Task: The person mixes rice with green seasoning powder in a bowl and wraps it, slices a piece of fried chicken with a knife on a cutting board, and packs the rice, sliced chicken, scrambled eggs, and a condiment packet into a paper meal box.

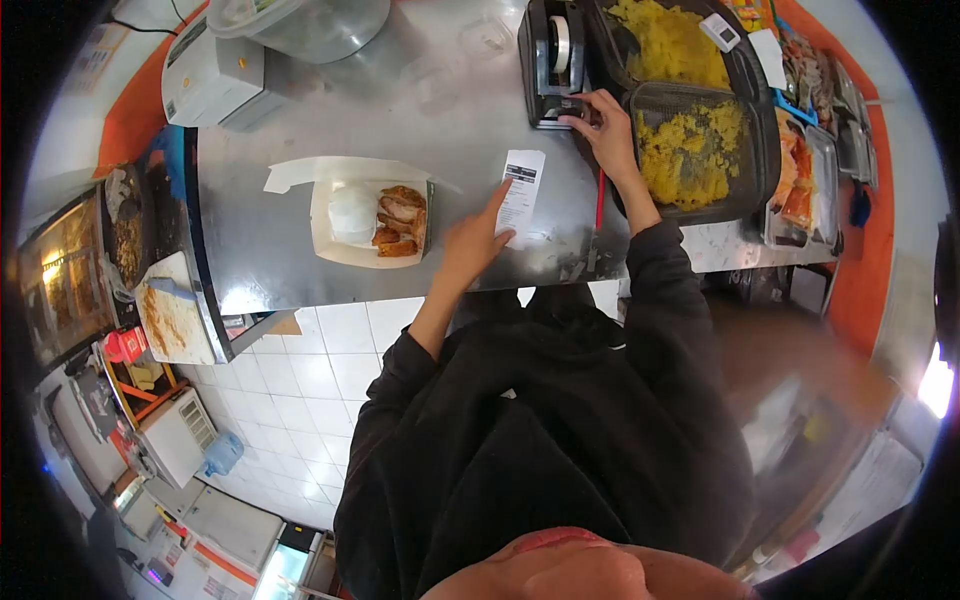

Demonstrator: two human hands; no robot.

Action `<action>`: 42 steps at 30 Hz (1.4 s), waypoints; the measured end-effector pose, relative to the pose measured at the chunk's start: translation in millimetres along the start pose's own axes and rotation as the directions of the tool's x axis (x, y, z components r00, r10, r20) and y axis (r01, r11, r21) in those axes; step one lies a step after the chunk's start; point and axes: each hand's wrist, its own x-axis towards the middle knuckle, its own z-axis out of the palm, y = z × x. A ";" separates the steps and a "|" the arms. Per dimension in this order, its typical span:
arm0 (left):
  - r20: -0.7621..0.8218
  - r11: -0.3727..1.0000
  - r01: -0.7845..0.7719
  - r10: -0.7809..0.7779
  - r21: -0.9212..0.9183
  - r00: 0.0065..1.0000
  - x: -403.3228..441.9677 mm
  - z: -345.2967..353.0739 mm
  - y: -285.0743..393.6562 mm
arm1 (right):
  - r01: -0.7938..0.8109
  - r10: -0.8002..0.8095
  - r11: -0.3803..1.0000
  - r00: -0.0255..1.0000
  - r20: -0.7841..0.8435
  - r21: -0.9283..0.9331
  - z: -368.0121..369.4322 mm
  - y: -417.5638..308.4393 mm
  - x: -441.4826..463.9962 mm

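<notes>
A printed receipt lies on the steel table, and my left hand rests over its left edge with the index finger stretched onto it. My right hand has its thumb and index finger closed at the front end of a black tape dispenser; any strip of tape between them is too small to make out. To the left of my left hand sits an open paper food box. Inside are a white rounded portion, perhaps rice, and browned meat pieces.
Black trays of yellow food stand at the right, with a small white timer on their far part. A red pen lies beside my right forearm. A clear plastic tub and a white box occupy the far left.
</notes>
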 end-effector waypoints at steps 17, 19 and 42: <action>-0.370 0.964 -0.235 0.264 0.121 0.891 -5.6 0.5 48.4 | -0.069 0.069 0.998 0.974 -0.217 0.007 -6.2 -51.4 -122.1; -0.075 0.942 -0.242 0.230 -0.231 0.970 9.8 17.2 61.1 | -0.170 0.207 0.978 0.885 -0.417 0.123 -28.0 -31.9 -167.9; 0.164 -0.455 0.042 -0.231 -0.889 0.959 37.7 103.7 247.8 | -0.176 0.730 -0.150 0.644 0.229 0.973 -165.6 24.2 -182.0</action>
